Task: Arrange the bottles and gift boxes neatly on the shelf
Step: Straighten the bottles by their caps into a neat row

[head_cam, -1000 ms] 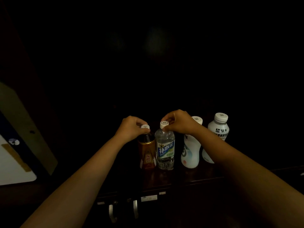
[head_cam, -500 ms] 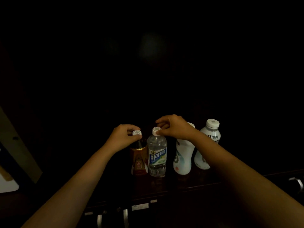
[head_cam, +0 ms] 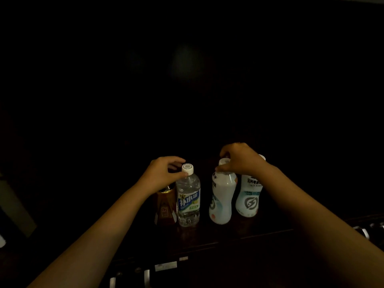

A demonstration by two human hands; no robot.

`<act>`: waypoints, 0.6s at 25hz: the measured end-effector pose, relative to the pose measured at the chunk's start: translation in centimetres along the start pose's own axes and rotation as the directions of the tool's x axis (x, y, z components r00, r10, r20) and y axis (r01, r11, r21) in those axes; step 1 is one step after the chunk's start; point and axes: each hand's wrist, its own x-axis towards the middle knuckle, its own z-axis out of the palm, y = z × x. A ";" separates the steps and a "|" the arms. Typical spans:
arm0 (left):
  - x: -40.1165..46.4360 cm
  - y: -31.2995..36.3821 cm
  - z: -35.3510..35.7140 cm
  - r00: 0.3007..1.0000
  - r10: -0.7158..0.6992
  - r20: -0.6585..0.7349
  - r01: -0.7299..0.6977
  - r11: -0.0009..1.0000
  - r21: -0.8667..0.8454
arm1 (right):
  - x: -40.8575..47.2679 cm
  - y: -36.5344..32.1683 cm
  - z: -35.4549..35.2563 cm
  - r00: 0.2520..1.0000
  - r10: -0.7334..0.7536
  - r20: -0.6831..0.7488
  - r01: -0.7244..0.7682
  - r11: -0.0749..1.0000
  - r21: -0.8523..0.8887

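Observation:
Four bottles stand in a row on a dark wooden shelf (head_cam: 245, 233). From the left they are a brown tea bottle (head_cam: 165, 208), a clear water bottle (head_cam: 188, 202) with a blue-green label, a curvy white bottle (head_cam: 221, 202) and a second white bottle (head_cam: 248, 196). My left hand (head_cam: 164, 173) pinches the clear bottle's white cap and hides the brown bottle's top. My right hand (head_cam: 239, 161) grips the cap of the curvy white bottle. There is a gap between the clear bottle and the curvy white one. No gift boxes are visible.
The scene is very dark and the space behind the bottles is black. Below the shelf edge are metal handles (head_cam: 146, 275) and a small white label (head_cam: 166, 267). Another handle (head_cam: 362, 231) shows at the right. A pale panel (head_cam: 12, 204) stands at the far left.
My left hand has shifted from the brown bottle's cap to the clear bottle's cap. My right hand has left the clear bottle and taken the curvy white bottle's cap.

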 end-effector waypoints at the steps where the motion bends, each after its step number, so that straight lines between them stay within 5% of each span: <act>1: 0.0 0.1 0.2 1.000 0.004 -0.008 -0.003 1.000 0.015 | 0.0 -0.1 0.0 0.999 0.034 -0.034 -0.035 0.999 -0.036; 4: 0.1 0.3 0.7 0.999 -0.004 -0.042 0.004 1.000 0.006 | 0.3 -0.4 0.0 0.998 0.055 -0.030 -0.057 0.996 -0.072; 9: -0.1 0.5 0.9 0.995 -0.021 -0.096 0.021 1.000 -0.009 | 0.1 0.0 -0.9 0.983 -0.137 0.121 0.121 0.984 0.129; 15: 0.1 0.4 1.1 0.994 -0.028 -0.104 0.027 1.000 -0.015 | 0.3 -0.1 0.3 0.998 -0.067 0.015 0.064 0.990 0.129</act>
